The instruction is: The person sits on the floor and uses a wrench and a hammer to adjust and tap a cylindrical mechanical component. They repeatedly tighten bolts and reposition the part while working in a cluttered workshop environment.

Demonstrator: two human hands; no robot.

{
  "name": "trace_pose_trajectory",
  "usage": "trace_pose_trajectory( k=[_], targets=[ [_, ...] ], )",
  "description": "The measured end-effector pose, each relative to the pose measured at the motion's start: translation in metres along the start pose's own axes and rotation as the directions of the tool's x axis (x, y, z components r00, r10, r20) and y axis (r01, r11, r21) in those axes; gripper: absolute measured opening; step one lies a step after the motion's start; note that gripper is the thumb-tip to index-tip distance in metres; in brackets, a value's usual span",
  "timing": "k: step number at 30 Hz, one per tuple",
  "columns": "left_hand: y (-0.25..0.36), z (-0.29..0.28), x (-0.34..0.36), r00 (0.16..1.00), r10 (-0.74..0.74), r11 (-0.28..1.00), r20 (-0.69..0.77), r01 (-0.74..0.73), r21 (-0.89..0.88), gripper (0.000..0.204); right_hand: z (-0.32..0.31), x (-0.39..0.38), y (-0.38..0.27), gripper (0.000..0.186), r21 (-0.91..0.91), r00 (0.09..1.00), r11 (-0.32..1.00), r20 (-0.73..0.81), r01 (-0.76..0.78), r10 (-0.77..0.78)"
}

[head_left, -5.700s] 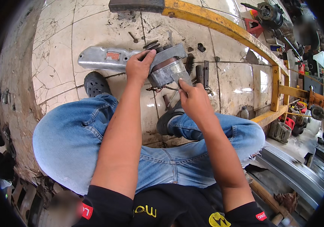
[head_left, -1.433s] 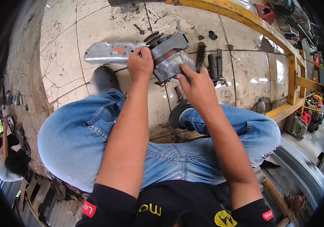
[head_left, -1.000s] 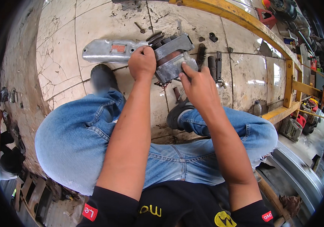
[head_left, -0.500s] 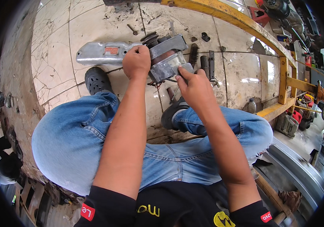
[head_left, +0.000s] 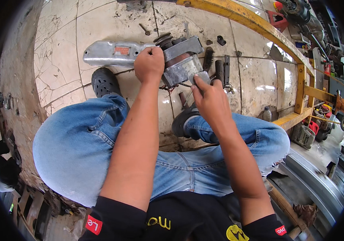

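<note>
Slid lower, the flat plate [head_left: 204, 75] pinched in the right hand [head_left: 213, 96] meets the metal unit [head_left: 176, 74], partly bright and seemingly unfinished, though what the left hand [head_left: 149, 67] grips I can't tell.

The red label [head_left: 121, 51] on the cover [head_left: 100, 55] is too small to read. The shirt [head_left: 192, 211] bears yellow lettering [head_left: 164, 222], a yellow emblem [head_left: 236, 233] and white-lettered red patches [head_left: 94, 225].

Matt grey boxy metal assembly [head_left: 175, 74], smooth silver elongated metal cover [head_left: 108, 56], glossy cream square floor tiles [head_left: 256, 76]
</note>
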State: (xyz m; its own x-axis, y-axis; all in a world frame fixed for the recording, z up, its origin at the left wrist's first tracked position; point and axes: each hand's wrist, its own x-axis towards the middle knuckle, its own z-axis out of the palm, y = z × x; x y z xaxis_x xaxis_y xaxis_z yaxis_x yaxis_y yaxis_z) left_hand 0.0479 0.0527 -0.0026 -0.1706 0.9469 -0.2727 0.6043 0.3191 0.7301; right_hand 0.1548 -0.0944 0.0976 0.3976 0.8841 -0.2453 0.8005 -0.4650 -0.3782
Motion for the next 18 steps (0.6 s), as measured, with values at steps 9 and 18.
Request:
trace_pose_trajectory(
  k=[9,18],
  targets=[
    [0.000,-0.001,-0.001,1.000,-0.011,1.000,0.015,0.011,0.004,0.040,0.000,0.002,-0.003,0.032,-0.022,0.999,0.999,0.032,-0.027,0.028],
    [0.000,0.000,-0.004,1.000,-0.006,1.000,0.016,0.006,-0.005,0.040,0.002,0.004,-0.002,0.033,-0.021,1.000,1.000,0.001,0.001,-0.001]
  ],
)
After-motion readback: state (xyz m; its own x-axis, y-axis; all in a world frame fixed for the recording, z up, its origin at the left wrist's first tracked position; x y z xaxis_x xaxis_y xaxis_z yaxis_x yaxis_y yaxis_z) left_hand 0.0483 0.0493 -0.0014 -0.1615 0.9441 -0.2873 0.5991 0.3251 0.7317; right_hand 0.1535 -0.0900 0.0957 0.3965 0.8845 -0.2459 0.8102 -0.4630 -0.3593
